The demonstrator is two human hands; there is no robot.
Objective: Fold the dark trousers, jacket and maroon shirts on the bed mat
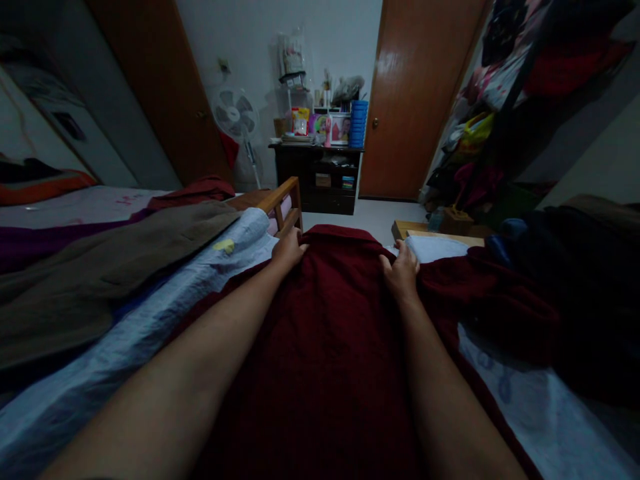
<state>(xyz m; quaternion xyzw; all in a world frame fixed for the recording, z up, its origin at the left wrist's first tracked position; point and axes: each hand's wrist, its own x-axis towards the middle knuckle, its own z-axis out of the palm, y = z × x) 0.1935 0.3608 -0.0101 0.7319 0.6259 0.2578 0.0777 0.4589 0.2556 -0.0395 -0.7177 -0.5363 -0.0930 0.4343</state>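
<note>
A dark maroon shirt (335,347) lies spread out lengthwise in front of me, its collar end (345,233) pointing away. My left hand (289,249) grips the shirt at its far left shoulder, thumb towards the collar. On the opposite shoulder, my right hand (403,267) pinches the cloth, its fingers partly curled and fingertips partly hidden. One sleeve (475,283) stretches out to the right. Beneath the shirt is a pale sheet (550,413) on a bed.
Brown-grey clothing (100,267) is heaped at left, and a dark clothes pile (590,293) at right. A wooden bed rail (280,195) rises beyond my left hand. Farther off stand a white fan (236,115), a dark cabinet (295,175) and a wooden door (415,100).
</note>
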